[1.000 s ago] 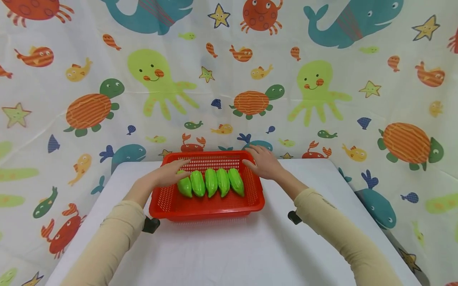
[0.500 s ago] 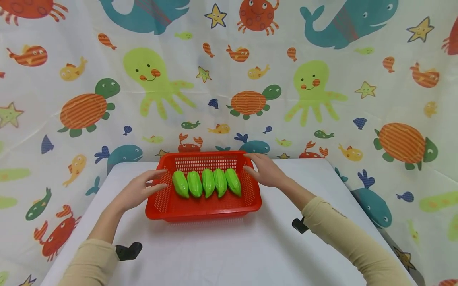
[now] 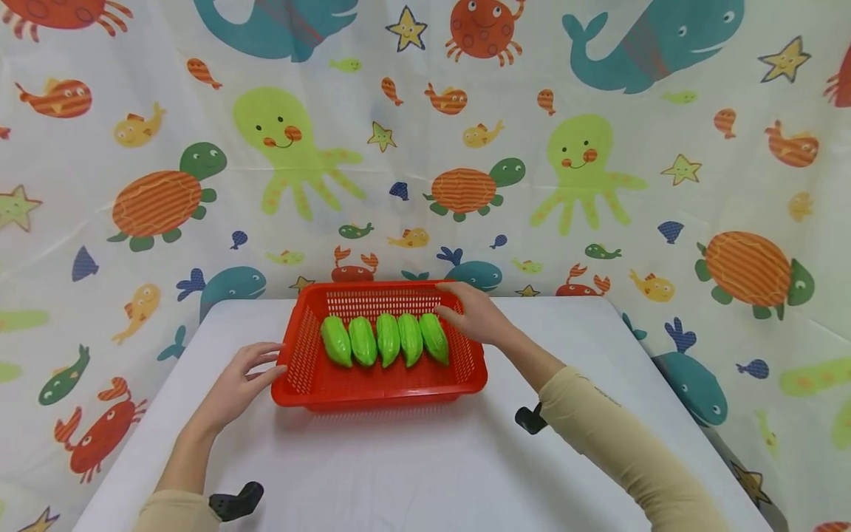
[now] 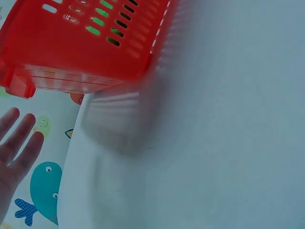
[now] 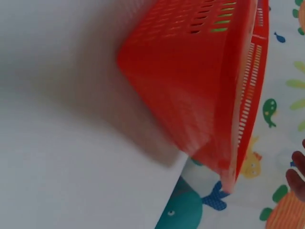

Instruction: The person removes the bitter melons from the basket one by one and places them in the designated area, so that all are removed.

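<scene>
A red plastic basket (image 3: pixel 379 395) with slotted walls stands toward the far side of the white table. Inside it, several glossy green ridged fruits (image 3: pixel 362 342) lie side by side in a row. My left hand (image 3: pixel 233 383) is beside the basket's left rim, fingers loosely extended and holding nothing; in the left wrist view its fingers (image 4: pixel 24 148) show spread next to the basket wall (image 4: pixel 71 43). Over the back right corner hovers my right hand (image 3: pixel 475 314), thumb and fingers apart, overlapping the rim. The right wrist view catches only a few of its fingertips (image 5: pixel 296 174) at the edge.
The white table (image 3: pixel 399 473) stretches in front of the basket and to both sides. Right behind it hangs a curtain (image 3: pixel 412 125) printed with sea animals. Black wrist-worn devices (image 3: pixel 237 502) stick out below both forearms.
My left hand has drawn back from over the leftmost green fruit to outside the basket's left rim. My right hand has shifted slightly left over the corner. Basket and fruits stay put.
</scene>
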Tool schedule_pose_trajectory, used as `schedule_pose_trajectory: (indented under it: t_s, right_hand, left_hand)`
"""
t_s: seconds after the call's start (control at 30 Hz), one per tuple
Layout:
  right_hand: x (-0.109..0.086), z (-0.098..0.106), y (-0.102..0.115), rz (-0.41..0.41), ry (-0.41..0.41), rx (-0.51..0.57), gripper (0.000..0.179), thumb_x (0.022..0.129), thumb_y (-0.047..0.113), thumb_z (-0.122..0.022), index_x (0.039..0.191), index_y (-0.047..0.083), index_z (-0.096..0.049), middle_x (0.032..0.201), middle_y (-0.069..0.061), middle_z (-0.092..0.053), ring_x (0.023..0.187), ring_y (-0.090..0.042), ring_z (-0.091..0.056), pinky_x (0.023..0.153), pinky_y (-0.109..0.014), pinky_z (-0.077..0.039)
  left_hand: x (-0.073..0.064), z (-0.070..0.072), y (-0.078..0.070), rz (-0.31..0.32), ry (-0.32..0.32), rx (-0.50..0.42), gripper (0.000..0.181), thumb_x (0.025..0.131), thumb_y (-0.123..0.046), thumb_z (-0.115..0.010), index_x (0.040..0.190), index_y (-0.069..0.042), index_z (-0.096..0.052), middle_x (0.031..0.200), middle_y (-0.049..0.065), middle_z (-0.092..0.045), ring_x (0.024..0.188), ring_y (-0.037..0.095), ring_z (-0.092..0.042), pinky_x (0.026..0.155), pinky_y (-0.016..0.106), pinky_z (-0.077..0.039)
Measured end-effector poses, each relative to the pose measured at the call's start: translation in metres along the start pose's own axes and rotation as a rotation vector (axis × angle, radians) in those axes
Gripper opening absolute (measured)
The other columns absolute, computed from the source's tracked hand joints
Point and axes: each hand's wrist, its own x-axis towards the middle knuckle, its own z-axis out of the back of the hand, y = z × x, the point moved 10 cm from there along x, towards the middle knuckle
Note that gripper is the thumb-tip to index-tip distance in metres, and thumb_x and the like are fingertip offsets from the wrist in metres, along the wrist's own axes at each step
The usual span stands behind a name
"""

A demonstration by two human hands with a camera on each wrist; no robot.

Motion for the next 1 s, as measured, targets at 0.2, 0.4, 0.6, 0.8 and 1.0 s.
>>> schedule_pose_trajectory:
  t_s: [0.2,0.4,0.6,0.8,1.0]
  right_hand:
    - [0.021,-0.016,0.014,-0.038,0.024,0.111,0.052,0.097,0.032,-0.059,0.142,0.008,-0.049,0.141,-0.008,-0.053,0.129,-0.024,-0.049,0.104,-0.045,-0.044]
    - [0.041,-0.033,0.034,-0.059,0.055,0.186,0.053,0.098,0.035,-0.058,0.145,0.013,-0.047,0.141,-0.006,-0.053,0.125,-0.023,-0.052,0.101,-0.043,-0.046]
    - [0.053,-0.047,0.055,-0.056,0.09,0.255,0.049,0.1,0.034,-0.055,0.145,0.019,-0.046,0.144,-0.004,-0.05,0.127,-0.021,-0.05,0.101,-0.042,-0.046]
    - [0.061,-0.061,0.068,-0.048,0.11,0.268,0.048,0.1,0.03,-0.056,0.144,0.015,-0.047,0.142,-0.003,-0.051,0.126,-0.021,-0.05,0.1,-0.04,-0.046]
    - [0.064,-0.069,0.073,-0.054,0.117,0.275,0.046,0.099,0.03,-0.057,0.142,0.014,-0.05,0.141,-0.003,-0.053,0.125,-0.021,-0.052,0.097,-0.037,-0.047]
  left_hand:
    - [-0.004,-0.011,0.008,0.054,0.065,-0.093,0.058,0.097,-0.038,-0.059,0.144,-0.01,-0.042,0.151,0.021,-0.033,0.132,0.047,-0.038,0.096,0.063,-0.043]
    - [-0.004,-0.016,0.016,0.084,0.083,-0.167,0.057,0.098,-0.037,-0.058,0.145,-0.012,-0.04,0.152,0.02,-0.033,0.133,0.047,-0.037,0.097,0.064,-0.041]
    - [-0.003,-0.016,0.023,0.074,0.059,-0.207,0.056,0.099,-0.038,-0.056,0.146,-0.011,-0.04,0.152,0.018,-0.034,0.134,0.045,-0.038,0.099,0.063,-0.039]
    - [-0.004,-0.014,0.026,0.088,0.03,-0.221,0.056,0.098,-0.041,-0.056,0.143,-0.011,-0.04,0.149,0.016,-0.037,0.135,0.043,-0.038,0.099,0.059,-0.041]
    - [-0.005,-0.016,0.025,0.082,0.039,-0.222,0.054,0.098,-0.04,-0.057,0.141,-0.011,-0.041,0.148,0.016,-0.039,0.134,0.042,-0.039,0.099,0.058,-0.042]
